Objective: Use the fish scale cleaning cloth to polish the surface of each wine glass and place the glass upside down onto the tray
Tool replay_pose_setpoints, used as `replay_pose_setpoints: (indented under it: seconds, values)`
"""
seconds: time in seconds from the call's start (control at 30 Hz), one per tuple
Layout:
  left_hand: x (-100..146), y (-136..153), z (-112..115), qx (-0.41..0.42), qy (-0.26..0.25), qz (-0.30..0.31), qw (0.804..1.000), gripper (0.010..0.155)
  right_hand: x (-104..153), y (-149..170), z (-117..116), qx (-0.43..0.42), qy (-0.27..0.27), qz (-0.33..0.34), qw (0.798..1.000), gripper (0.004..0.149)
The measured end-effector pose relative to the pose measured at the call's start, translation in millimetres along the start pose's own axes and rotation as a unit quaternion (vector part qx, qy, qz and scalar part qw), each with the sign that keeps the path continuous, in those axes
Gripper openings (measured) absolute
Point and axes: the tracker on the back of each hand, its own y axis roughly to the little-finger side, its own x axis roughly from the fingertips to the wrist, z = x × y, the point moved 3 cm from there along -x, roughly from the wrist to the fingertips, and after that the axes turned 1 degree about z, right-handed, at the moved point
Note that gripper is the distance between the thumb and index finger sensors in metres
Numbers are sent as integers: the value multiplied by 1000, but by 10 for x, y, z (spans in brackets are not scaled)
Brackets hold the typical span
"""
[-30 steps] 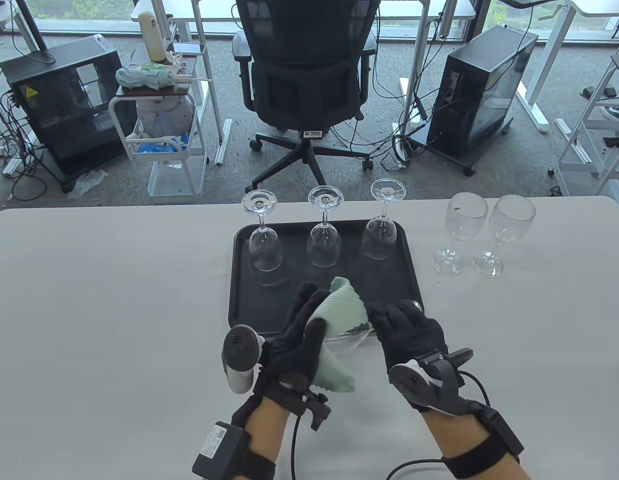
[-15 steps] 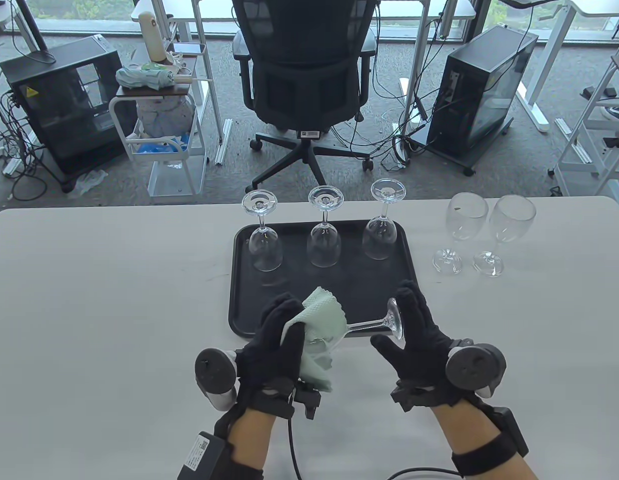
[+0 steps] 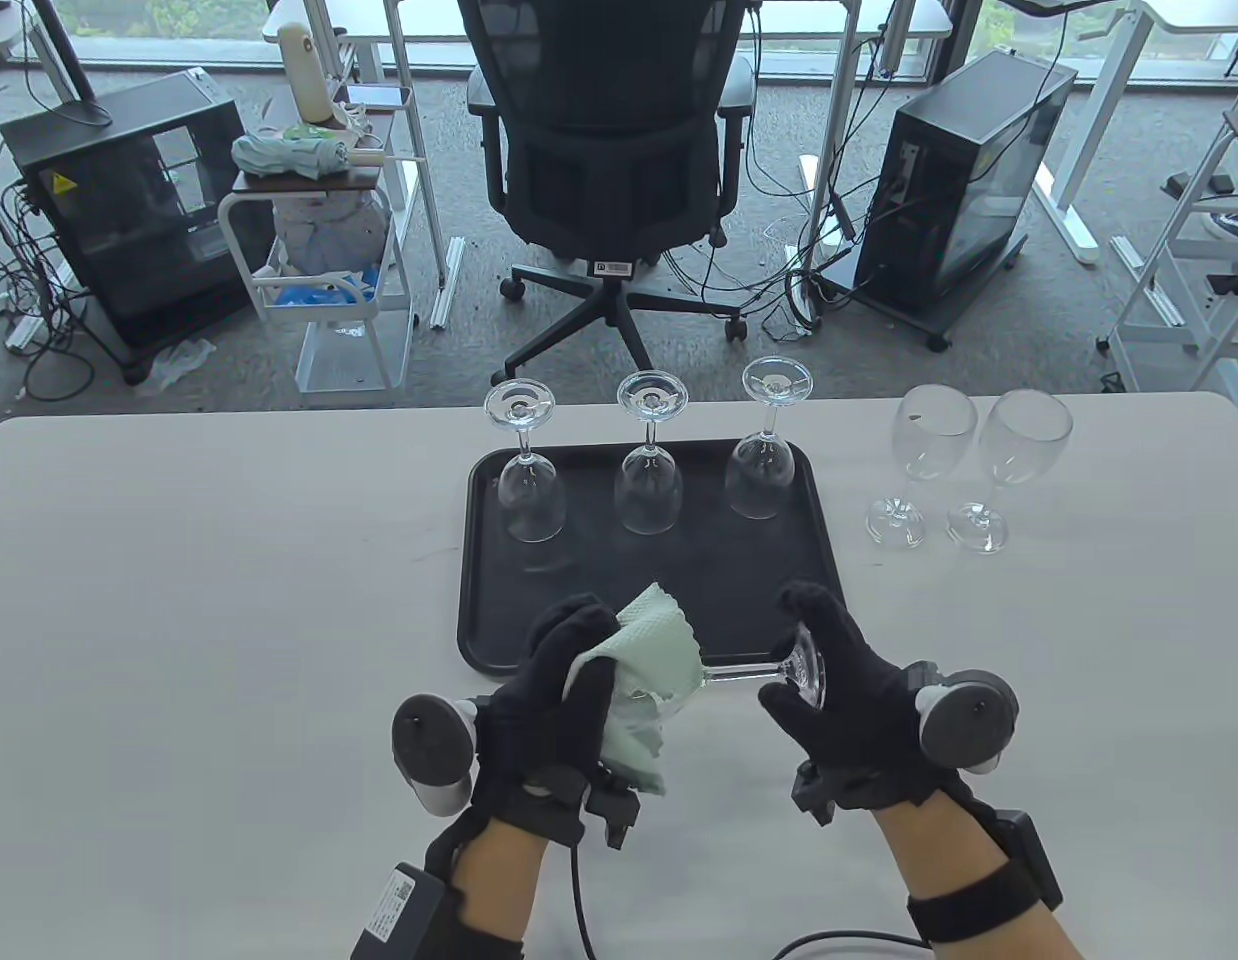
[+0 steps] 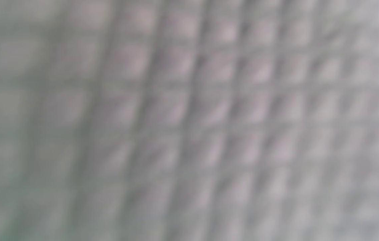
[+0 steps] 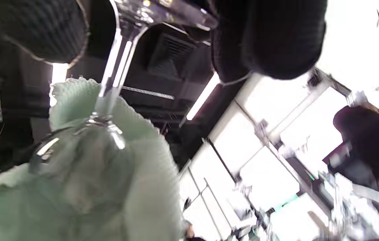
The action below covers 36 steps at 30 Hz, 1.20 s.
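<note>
A wine glass (image 3: 749,673) lies on its side in the air over the near edge of the black tray (image 3: 489,610). My right hand (image 3: 814,660) grips its foot, fingers curled round the rim. My left hand (image 3: 579,680) holds the pale green cloth (image 3: 651,672) wrapped round the bowl. The right wrist view shows the stem (image 5: 114,72) running down into the cloth (image 5: 135,174). Blurred cloth weave (image 4: 189,120) fills the left wrist view. Three glasses (image 3: 529,495) (image 3: 647,488) (image 3: 761,475) stand upside down along the tray's far side.
Two upright wine glasses (image 3: 919,465) (image 3: 1004,470) stand on the white table (image 3: 179,600) right of the tray. An office chair (image 3: 609,150) and computer cases stand on the floor beyond the far edge.
The glass swung from under my right palm to lie sideways, foot to the right. My right hand turned over and now grips the foot; my left hand shifted left with the cloth.
</note>
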Motion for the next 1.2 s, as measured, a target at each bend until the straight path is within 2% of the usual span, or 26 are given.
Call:
replay_pose_setpoints:
  seconds: [0.03,0.1,0.17,0.2,0.23,0.27,0.3,0.37,0.43,0.47,0.53,0.6,0.63,0.7,0.73,0.77,0.83,0.87,0.9,0.97,1.07,1.13,1.17,1.2]
  values:
    - [4,5,-2,-2,-3,0,1000,57,10,-3,-2,-2,-4,-3,1000,86]
    - [7,-10,12,-14,-5,9,1000,58,43,70,-49,-64,-6,-63,996,78]
    - [28,-21,27,-33,-5,28,999,59,99,190,-125,-136,-16,-163,977,73]
    - [29,-33,29,-53,-8,35,998,60,125,254,-167,-164,-36,-221,961,72]
    - [29,-33,28,-65,-6,35,997,60,138,278,-189,-176,-51,-247,952,72]
    - [29,-15,8,-69,-8,28,997,59,142,276,-191,-187,-63,-242,950,73]
    - [22,-8,2,-53,-8,27,998,58,111,242,-174,-170,-64,-208,961,76]
    - [18,-8,-25,-51,-8,19,999,58,58,148,-112,-78,-55,-124,988,84]
    - [19,0,-29,-26,-10,8,1000,57,58,46,-65,-18,-29,-41,999,88]
    - [15,4,-26,-24,-6,4,1000,57,53,36,-54,-4,-23,-27,999,88]
    - [17,10,-16,-22,-2,4,1000,58,56,83,-61,-40,-17,-55,998,84]
    - [30,-2,-8,-33,-8,11,999,60,72,183,-120,-120,-27,-140,983,77]
    - [24,-36,-13,-35,-8,32,999,60,82,266,-170,-187,-51,-206,959,79]
    - [22,-90,-25,-71,-7,50,996,59,112,322,-237,-251,-99,-276,922,81]
    - [21,-98,-41,-81,-12,54,995,59,99,294,-234,-260,-117,-253,925,82]
    - [11,-102,-37,-72,-9,55,996,58,81,260,-208,-215,-114,-218,945,85]
    - [11,-86,-54,-63,-11,38,997,57,48,140,-128,-117,-69,-127,983,90]
    - [8,-63,-60,-43,-10,30,999,57,33,65,-96,-65,-54,-76,994,92]
    - [7,-40,-59,-28,-6,17,999,58,22,3,-60,-9,-45,-33,998,97]
    - [11,10,-53,-6,5,3,1000,58,25,-36,-20,4,-33,-12,999,99]
    - [19,15,-29,-13,-4,8,1000,60,22,74,-60,-96,-24,-105,990,87]
    - [20,-26,-28,-23,-7,36,999,60,47,183,-117,-172,-48,-182,967,85]
    - [21,-62,-22,-42,-6,49,998,60,90,247,-176,-223,-62,-256,939,84]
    - [27,-78,-29,-61,-11,53,997,60,107,263,-197,-238,-79,-280,927,85]
